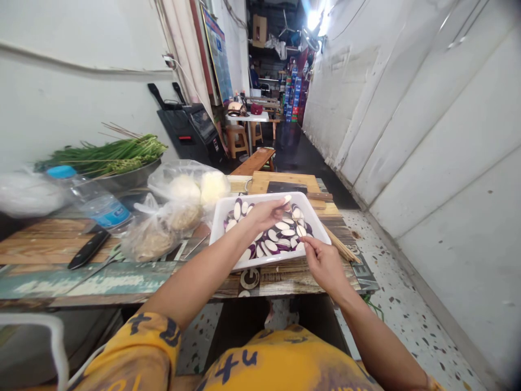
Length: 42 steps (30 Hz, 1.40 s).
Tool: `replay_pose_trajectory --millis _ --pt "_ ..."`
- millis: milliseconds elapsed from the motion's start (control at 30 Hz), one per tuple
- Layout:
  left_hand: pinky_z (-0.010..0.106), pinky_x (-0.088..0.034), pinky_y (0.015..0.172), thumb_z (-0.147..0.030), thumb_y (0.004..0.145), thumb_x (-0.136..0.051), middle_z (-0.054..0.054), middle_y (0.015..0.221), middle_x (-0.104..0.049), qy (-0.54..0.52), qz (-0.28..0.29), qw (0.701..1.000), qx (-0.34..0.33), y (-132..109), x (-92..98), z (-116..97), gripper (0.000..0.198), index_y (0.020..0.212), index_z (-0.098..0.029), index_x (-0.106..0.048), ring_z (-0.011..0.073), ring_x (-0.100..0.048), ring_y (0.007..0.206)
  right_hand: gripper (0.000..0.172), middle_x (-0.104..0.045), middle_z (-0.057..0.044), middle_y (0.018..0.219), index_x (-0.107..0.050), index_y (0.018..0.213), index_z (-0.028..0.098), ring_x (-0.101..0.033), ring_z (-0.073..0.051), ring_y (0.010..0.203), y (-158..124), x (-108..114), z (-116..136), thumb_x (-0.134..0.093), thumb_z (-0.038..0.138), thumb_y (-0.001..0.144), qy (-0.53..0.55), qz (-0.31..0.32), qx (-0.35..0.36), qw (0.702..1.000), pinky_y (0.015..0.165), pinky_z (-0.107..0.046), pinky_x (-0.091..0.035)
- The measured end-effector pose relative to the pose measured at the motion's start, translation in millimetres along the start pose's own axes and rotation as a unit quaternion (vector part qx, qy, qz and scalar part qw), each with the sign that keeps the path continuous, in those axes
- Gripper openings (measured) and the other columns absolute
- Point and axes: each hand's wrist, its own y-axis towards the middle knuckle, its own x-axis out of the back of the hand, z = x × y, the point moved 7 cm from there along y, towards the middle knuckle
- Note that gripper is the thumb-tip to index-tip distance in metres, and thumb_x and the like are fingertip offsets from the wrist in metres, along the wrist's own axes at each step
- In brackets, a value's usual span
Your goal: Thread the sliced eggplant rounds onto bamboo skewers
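Note:
A white plastic tray [215, 222] full of white-fleshed, purple-skinned eggplant slices [272, 246] sits in front of me on the table. My left hand [269, 214] reaches over the tray, fingers closed on an eggplant slice [287, 199] near the far rim. By the tray's near right corner, my right hand [323, 262] pinches the end of a thin skewer [300, 228], which points away over the slices. Whether the slices along the skewer are threaded on it or lie beneath I cannot tell. More skewers [341, 244] lie in a bundle right of the tray.
Behind the tray, a cleaver [287, 188] rests on a wooden cutting board [260, 182]. To the left are tied plastic bags [150, 231], a water bottle [101, 203], a black-handled knife [88, 250] and a metal bowl [134, 176] of green vegetables [122, 155]. A wall runs along the right.

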Motion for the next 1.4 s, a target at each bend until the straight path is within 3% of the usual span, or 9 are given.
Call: replay_pose_trajectory --millis 267,533,600,700,767,900,1167,1267,1400 --pt "0.013 -0.028 0.04 -0.009 0.077 -0.06 0.008 0.068 -0.062 0.066 0.002 0.998 0.014 -7 -8.7 9 0.008 0.071 -0.005 -0.064 0.0016 -0.039 0.046 0.035 -0.071 -0.007 0.09 -0.067 0.101 0.016 -0.065 -0.018 0.073 20 -6 -2 -0.038 0.027 0.086 -0.011 -0.03 0.017 0.999 0.066 -0.026 -0.046" --pt "0.018 -0.034 0.05 -0.026 0.077 -0.061 0.007 0.081 -0.063 0.204 -0.002 0.979 -0.022 -10 -13.0 15 0.017 0.08 -0.011 -0.067 0.0055 -0.046 0.054 0.033 -0.071 -0.007 0.084 -0.068 0.093 0.017 -0.064 -0.018 0.076 53 -7 -15 -0.039 0.029 0.086 -0.013 -0.065 -0.007 0.998 0.068 -0.025 -0.043" --pt "0.021 -0.036 0.055 -0.029 0.08 -0.056 0.007 0.085 -0.064 0.311 -0.055 0.945 -0.087 -8 -2.4 3 0.02 0.082 -0.014 -0.068 0.0097 -0.051 0.06 0.032 -0.07 -0.007 0.084 -0.068 0.092 0.016 -0.063 -0.018 0.077 55 -5 -24 -0.04 0.03 0.085 0.0 -0.078 -0.012 0.997 0.069 -0.025 -0.043" --pt "0.025 -0.037 0.065 -0.021 0.074 -0.059 0.005 0.073 -0.063 0.506 -0.136 0.825 -0.211 -10 7.9 -21 0.011 0.067 -0.017 -0.067 0.0165 -0.053 0.071 0.033 -0.07 -0.006 0.08 -0.068 0.091 0.015 -0.062 -0.017 0.072 54 0 -41 -0.041 0.032 0.084 0.02 -0.098 -0.035 0.994 0.068 -0.025 -0.043" --pt "0.026 -0.036 0.07 -0.012 0.066 -0.062 0.005 0.063 -0.06 0.583 -0.134 0.771 -0.217 -8 10.7 -21 0.014 0.054 -0.018 -0.064 0.0193 -0.052 0.073 0.033 -0.07 -0.005 0.078 -0.068 0.091 0.015 -0.061 -0.016 0.068 53 2 -49 -0.042 0.033 0.084 0.045 -0.101 -0.041 0.993 0.067 -0.025 -0.044" --pt "0.026 -0.035 0.072 -0.001 0.054 -0.064 0.003 0.053 -0.05 0.638 -0.083 0.745 -0.175 0 13.1 -3 0.021 0.046 -0.019 -0.058 0.0199 -0.05 0.069 0.032 -0.07 -0.005 0.082 -0.068 0.092 0.016 -0.062 -0.016 0.071 52 0 -53 -0.043 0.034 0.083 0.071 -0.092 -0.027 0.993 0.069 -0.025 -0.045" --pt "0.024 -0.036 0.07 0.002 0.047 -0.069 0.001 0.052 -0.042 0.659 -0.082 0.714 -0.222 5 14.1 6 0.028 0.041 -0.019 -0.052 0.0193 -0.05 0.07 0.031 -0.07 -0.006 0.086 -0.068 0.092 0.016 -0.063 -0.018 0.079 52 -2 -51 -0.042 0.032 0.084 0.053 -0.085 -0.012 0.995 0.073 -0.026 -0.045" --pt "0.023 -0.035 0.06 -0.016 0.054 -0.076 0.0 0.056 -0.052 0.627 -0.088 0.75 -0.194 6 17.3 -3 0.017 0.056 -0.019 -0.059 0.0147 -0.048 0.059 0.031 -0.07 -0.005 0.085 -0.069 0.092 0.016 -0.062 -0.016 0.076 49 2 -47 -0.042 0.031 0.083 0.072 -0.074 -0.006 0.995 0.07 -0.025 -0.045" --pt "0.021 -0.036 0.05 -0.036 0.07 -0.068 0.001 0.057 -0.057 0.412 -0.115 0.897 -0.109 11 32.7 -6 0.02 0.075 -0.017 -0.063 0.0111 -0.051 0.05 0.03 -0.07 -0.003 0.077 -0.069 0.089 0.015 -0.061 -0.014 0.067 37 5 -35 -0.044 0.031 0.082 0.09 -0.005 0.001 0.996 0.063 -0.023 -0.045"
